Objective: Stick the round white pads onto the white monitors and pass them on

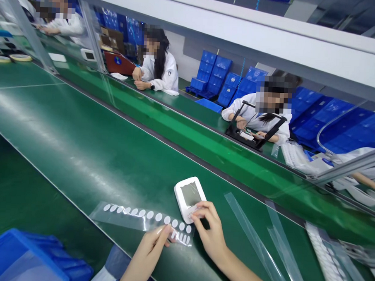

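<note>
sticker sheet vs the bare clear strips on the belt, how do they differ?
The sticker sheet carries a row of white round dots; the clear strips look bare. The sheet lies left of the white device, with the left hand on its end; the strips lie right of it, untouched. The strips are narrower and longer. Both are transparent and lie flat on the green belt.

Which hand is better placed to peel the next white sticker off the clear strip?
Probably left. The left hand already has its fingertips on the sticker strip at its near end, while the right hand is busy resting on the white device, steadying it.
</note>
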The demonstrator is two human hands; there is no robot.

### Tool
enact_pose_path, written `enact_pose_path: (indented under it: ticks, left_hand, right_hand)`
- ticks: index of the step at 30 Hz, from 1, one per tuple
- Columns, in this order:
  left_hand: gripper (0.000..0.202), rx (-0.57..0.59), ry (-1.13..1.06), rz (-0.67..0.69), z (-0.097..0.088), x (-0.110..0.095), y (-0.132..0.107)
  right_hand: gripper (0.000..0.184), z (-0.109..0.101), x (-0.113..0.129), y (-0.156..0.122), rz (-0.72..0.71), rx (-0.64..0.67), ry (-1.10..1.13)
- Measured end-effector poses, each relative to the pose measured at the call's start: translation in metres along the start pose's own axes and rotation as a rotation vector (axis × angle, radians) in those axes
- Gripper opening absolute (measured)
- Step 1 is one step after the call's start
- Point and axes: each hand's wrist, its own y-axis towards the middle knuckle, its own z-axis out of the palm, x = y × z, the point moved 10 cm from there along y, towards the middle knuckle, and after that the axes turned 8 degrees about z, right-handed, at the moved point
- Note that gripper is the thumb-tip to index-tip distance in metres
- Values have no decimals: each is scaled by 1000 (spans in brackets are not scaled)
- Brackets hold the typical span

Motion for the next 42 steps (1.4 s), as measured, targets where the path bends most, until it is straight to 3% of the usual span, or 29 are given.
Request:
enact_pose_path:
  ticks: [5,17,23,27,29,32,34,38,42]
  left_hand:
    - [52,-29,-2,-11,4,3,-2]
    - [43,-47,-3,50,11,0,-3]
    - [42,-54,31,111,12,-5,-4]
    - [43,-56,24,58,3,6,-1]
    - [45,-63,20,24,-2,13,0]
    - [47,-49,45,25,-5,17,0]
    - [46,-30,85,44,-4,18,-2]
    - [45,5,154,65,-2,22,-5]
    - [46,13,199,71,-4,24,-5]
  right_hand:
    - [9,19,32,-22,-214,99,-5]
    - [10,26,25,-23,-124,83,66]
    - [16,23,34,-34,-240,58,-11]
    - [17,11,40,-32,-312,73,9]
    - [13,-7,26,-17,-199,-2,4]
    - [11,-35,-16,4,100,-146,-2]
    - [13,-44,-40,11,223,-175,17]
    - [17,-40,-66,11,310,-128,146]
    - [21,-35,-70,8,332,-112,228]
